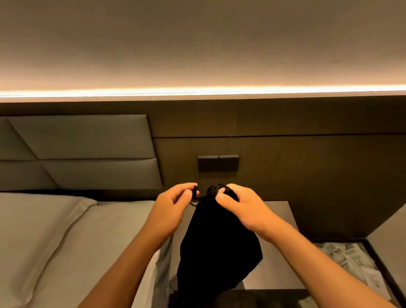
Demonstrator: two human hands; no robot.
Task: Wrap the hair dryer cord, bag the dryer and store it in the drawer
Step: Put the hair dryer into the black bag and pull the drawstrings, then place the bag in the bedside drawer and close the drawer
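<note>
Our fingers [185,190] on the left hand [171,209] are pinched together on the black drawstring [195,199] just left of the bag's neck, thumb against forefinger. Our right hand [243,206] is clamped around the gathered mouth of the black bag [215,248], fingers curled over the puckered fabric and thumb pressed on the near side. The two hands sit close together at the top of the bag, nearly touching.

From the head camera, the bag hangs full and rounded below our hands, its bottom resting on or just above the front edge of the nightstand [280,266]; we cannot tell which. The hair dryer itself is hidden; the bag's bulk gives no clear outline of what lies inside.

To the left lies the bed [43,248] with a grey sheet, its edge just beside the nightstand, and a padded headboard [69,148] behind it. Straight ahead, on the dark wood wall panel, a dark switch plate [218,163] sits just above our hands. A warm light strip [190,93] runs across the wall above. To the right, an open compartment [377,273] holds pale printed packets [348,261], with a tall panel beside it. Our forearms cross the lower view and cover part of the nightstand's front and the floor below.
</note>
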